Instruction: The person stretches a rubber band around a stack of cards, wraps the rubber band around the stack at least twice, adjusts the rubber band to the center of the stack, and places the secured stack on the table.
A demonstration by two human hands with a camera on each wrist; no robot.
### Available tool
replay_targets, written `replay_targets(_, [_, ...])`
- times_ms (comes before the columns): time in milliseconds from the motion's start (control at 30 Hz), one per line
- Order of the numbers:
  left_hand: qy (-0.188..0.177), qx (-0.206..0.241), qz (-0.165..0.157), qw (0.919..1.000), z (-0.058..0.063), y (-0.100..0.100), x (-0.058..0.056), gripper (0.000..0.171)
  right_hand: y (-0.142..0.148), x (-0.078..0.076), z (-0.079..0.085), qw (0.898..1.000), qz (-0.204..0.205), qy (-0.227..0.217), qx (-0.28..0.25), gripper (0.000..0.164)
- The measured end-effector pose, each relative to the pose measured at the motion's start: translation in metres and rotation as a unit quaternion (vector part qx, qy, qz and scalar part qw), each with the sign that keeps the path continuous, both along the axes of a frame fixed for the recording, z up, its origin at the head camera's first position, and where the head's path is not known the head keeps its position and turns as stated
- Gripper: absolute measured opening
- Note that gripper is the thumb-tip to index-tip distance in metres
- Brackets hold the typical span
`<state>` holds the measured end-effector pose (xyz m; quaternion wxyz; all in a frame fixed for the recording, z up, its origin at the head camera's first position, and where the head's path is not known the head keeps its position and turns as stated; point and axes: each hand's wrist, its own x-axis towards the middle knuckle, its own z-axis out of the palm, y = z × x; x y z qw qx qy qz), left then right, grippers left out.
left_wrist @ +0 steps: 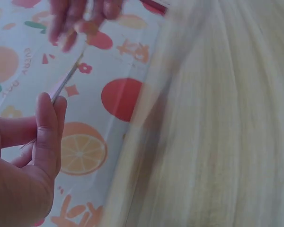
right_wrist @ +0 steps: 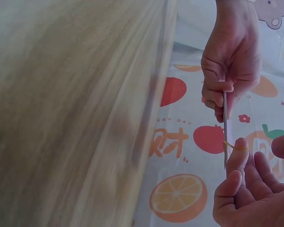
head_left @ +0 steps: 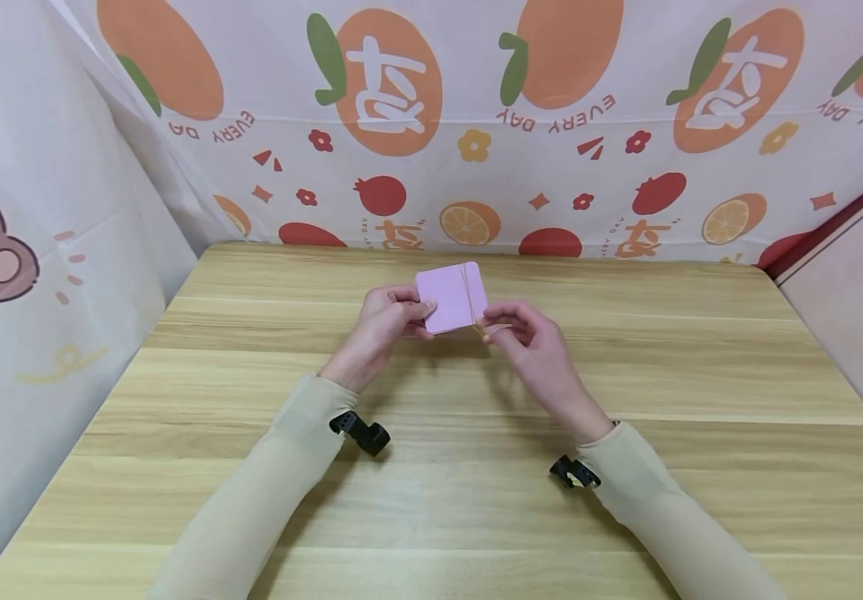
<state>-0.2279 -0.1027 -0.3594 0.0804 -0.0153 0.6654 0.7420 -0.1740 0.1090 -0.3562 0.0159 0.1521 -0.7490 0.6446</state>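
Observation:
A thin pink square card (head_left: 444,298) with rounded corners is held up above the far part of the table. My left hand (head_left: 378,329) pinches its left edge, thumb on the face towards me and fingers behind. A tan rubber band (head_left: 468,292) runs across the card near its right side. At the card's lower right corner, my right hand (head_left: 539,350) holds the band pulled outward. The right wrist view shows the yellowish band (right_wrist: 230,144) stretched from the card's edge (right_wrist: 225,109) to a curled finger. Seen edge-on in the left wrist view, the card (left_wrist: 66,78) looks slim.
Below the hands lies a wood-grain table (head_left: 431,500). Behind its far edge hangs a fruit-printed cloth (head_left: 581,183), and a pale cloth (head_left: 63,250) hangs on the left. Black wrist mounts (head_left: 359,432) sit on both sleeves.

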Motion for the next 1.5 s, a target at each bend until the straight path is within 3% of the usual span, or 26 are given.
replay_targets(433, [-0.009,0.013,0.002,0.9999,0.001,0.002,0.003,0.012,0.000,0.000,-0.004,0.999,-0.021,0.030,0.037,0.022])
replay_targets(700, [-0.016,0.025,-0.004,0.9996,-0.002,-0.005,0.001,0.010,-0.007,0.021,0.031,0.997,-0.056,0.043,0.033,0.021])
replay_targets(933, [-0.016,0.000,-0.021,0.9997,-0.002,-0.002,0.003,0.009,-0.001,0.017,0.032,0.996,-0.063,0.053,0.031,0.021])
replay_targets(1067, [-0.011,-0.012,-0.041,0.9990,-0.004,-0.002,0.003,0.007,0.002,0.014,0.031,0.995,-0.070,0.061,0.030,0.021])
replay_targets(1500, [0.014,-0.039,-0.154,0.9872,-0.003,-0.001,0.009,0.009,0.011,0.007,0.029,0.994,-0.079,0.068,0.029,0.024])
